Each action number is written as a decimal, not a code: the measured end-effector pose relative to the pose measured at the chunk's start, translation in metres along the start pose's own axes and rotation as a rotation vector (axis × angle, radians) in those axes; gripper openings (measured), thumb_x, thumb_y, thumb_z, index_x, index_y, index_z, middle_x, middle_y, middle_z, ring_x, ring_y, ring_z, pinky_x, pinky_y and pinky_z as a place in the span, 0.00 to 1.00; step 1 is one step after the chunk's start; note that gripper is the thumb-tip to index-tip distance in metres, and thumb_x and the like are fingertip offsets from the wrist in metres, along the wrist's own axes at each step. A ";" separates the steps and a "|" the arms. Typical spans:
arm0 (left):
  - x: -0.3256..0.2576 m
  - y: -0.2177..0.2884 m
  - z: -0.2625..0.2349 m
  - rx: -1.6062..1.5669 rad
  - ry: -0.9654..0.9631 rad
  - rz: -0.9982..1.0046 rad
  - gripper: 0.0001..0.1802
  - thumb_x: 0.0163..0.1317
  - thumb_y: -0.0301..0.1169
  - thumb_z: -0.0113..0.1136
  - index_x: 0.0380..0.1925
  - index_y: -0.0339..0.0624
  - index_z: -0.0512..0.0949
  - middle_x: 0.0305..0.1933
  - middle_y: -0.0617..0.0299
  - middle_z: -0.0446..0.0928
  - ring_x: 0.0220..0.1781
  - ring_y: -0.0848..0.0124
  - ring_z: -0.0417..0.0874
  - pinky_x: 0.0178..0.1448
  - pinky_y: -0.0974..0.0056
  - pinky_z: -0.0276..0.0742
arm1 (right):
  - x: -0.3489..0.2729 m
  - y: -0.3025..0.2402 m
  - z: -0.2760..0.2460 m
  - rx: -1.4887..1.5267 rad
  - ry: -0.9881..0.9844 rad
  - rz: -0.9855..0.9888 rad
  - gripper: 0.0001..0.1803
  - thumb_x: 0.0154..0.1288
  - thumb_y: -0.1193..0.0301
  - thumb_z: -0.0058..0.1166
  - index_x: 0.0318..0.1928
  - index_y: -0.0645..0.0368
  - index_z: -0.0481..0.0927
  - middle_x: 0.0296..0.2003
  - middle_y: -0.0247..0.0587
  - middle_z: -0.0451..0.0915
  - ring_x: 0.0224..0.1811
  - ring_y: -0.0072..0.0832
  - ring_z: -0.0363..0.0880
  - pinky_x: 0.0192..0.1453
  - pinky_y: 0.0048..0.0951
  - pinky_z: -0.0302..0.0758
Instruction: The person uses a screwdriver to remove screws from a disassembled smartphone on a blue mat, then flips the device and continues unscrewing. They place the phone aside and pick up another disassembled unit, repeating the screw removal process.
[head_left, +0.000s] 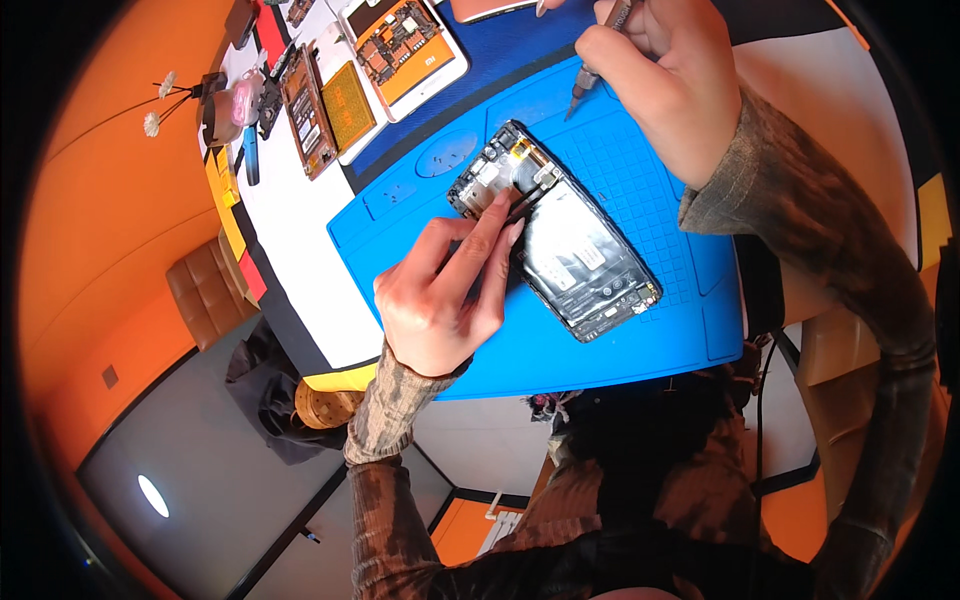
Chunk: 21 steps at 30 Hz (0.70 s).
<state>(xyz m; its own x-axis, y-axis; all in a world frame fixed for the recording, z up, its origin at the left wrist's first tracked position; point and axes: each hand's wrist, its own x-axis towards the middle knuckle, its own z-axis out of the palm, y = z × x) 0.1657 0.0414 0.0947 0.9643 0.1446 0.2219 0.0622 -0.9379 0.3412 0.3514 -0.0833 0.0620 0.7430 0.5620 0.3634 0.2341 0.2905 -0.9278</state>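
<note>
So an opened-up phone [580,245] is lying at a slant on the blue mat [470,378], which is covering a good part of the bench [300,270]. Its insides are facing up: a big shiny silver section is filling the middle, with small boards and connectors sitting at both ends.

The left hand [430,300] is reaching in from the lower left, its fingers bunching together over the phone's upper part. Something dark and slim is showing right by the fingertips, but I can't tell if they're gripping it or just pressing near it.

The right hand [675,90] is holding a pointed grey tool [597,70] pen-style, fingers wrapping around the handle. Its tip is pointing down just beside the phone's top end, not touching it; can't tell whether it's meeting the mat.

Farther back on the left, a white-framed panel [433,78] is lying with a circuit board [395,45] on its orange face. Next to it a gold sheet [349,108] is resting near a copper-coloured frame [308,125]. A blue-handled item [251,157] is sitting near the left edge, and a brown padded seat [208,288] is standing below, off to the side.
</note>
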 end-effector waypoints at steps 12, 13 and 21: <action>-0.001 0.007 -0.011 0.192 -0.010 0.091 0.21 0.47 0.23 0.71 0.45 0.44 0.83 0.28 0.67 0.75 0.19 0.77 0.76 0.21 0.71 0.71 | 0.008 0.025 0.005 -0.015 -0.006 -0.212 0.14 0.51 0.85 0.45 0.36 0.60 0.56 0.32 0.43 0.67 0.36 0.26 0.69 0.43 0.23 0.66; -0.001 0.007 -0.010 0.187 0.000 0.105 0.21 0.47 0.23 0.71 0.45 0.44 0.83 0.28 0.67 0.75 0.19 0.77 0.76 0.21 0.71 0.71 | 0.007 0.025 0.005 -0.015 0.006 -0.208 0.14 0.51 0.85 0.45 0.35 0.59 0.56 0.32 0.43 0.67 0.36 0.26 0.69 0.43 0.23 0.66; -0.002 0.006 -0.005 0.182 -0.019 0.049 0.21 0.48 0.24 0.70 0.46 0.44 0.83 0.29 0.67 0.76 0.19 0.77 0.76 0.20 0.71 0.70 | 0.010 0.025 0.007 -0.017 -0.007 -0.154 0.13 0.51 0.84 0.45 0.33 0.59 0.57 0.30 0.43 0.68 0.34 0.25 0.69 0.41 0.22 0.66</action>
<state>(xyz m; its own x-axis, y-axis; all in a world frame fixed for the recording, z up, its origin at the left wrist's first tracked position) 0.1627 0.0371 0.1006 0.9718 0.0932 0.2165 0.0591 -0.9855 0.1591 0.3604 -0.0647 0.0433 0.6930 0.5177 0.5018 0.3555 0.3602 -0.8625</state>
